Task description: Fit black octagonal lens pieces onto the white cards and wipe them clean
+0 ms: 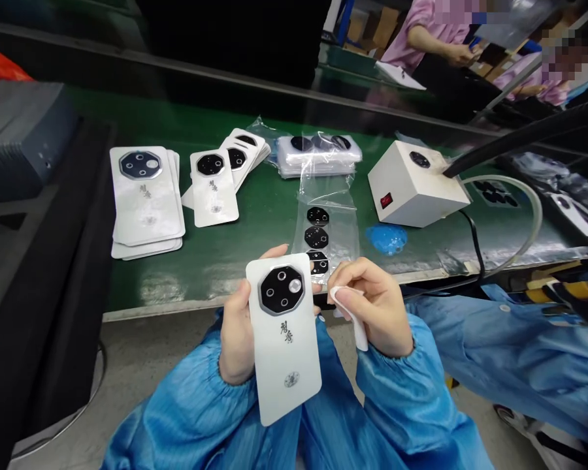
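Observation:
My left hand (235,333) grips a white phone back cover (284,346) upright over my lap; the cover has a black octagonal camera ring near its top. My right hand (377,310) is closed on a small white wiping cloth (349,307), held just right of the cover's top edge without touching it. Both arms wear blue sleeves. Just beyond my hands a clear plastic bag (323,196) lies on the green belt (255,261), with three black camera lens pieces (317,237) on it.
Stacks of white back covers (144,199) lie at the left, with more fanned covers (225,173) and a bagged bundle (318,153) further back. A white box with a red switch (414,186) and a blue blob (386,238) sit at the right. Other people sit across the line.

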Action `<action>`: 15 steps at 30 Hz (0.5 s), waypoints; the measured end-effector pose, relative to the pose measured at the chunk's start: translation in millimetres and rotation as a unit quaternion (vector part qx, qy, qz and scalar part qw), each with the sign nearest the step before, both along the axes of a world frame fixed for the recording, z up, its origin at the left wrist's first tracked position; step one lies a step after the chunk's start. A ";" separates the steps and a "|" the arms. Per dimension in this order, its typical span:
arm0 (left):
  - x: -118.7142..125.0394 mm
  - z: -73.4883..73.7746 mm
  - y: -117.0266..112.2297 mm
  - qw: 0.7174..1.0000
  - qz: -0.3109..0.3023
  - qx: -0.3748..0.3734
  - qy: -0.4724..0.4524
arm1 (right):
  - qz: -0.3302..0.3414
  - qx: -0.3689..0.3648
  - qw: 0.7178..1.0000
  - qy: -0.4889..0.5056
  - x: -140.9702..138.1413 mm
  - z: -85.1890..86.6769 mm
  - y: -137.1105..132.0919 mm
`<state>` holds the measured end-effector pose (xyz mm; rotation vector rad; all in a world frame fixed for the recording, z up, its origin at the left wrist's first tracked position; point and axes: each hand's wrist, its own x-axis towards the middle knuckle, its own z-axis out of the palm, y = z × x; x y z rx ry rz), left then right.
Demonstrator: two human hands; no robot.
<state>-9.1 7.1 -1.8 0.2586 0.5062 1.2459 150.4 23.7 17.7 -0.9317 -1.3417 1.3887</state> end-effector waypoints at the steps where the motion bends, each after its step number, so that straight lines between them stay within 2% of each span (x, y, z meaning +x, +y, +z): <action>1: 2.1 -0.7 -1.0 1.000 0.006 0.010 -0.004 | -0.001 0.013 1.000 -0.018 -1.1 1.9 -4.0; 4: 8.0 -1.1 -3.4 0.999 0.028 0.030 -0.009 | 0.003 0.087 0.991 -0.105 -5.9 6.4 -13.4; 7: 11.3 0.3 -4.5 0.999 0.049 0.019 0.009 | 0.007 0.176 0.968 -0.178 -13.7 7.9 -19.6; 11: 13.9 1.3 -6.7 0.999 0.041 0.011 0.010 | -0.020 0.297 0.916 -0.270 -24.9 7.8 -23.3; 15: 17.1 3.2 -11.8 0.999 0.035 0.029 -0.004 | -0.064 0.354 0.864 -0.352 -31.1 8.8 -23.4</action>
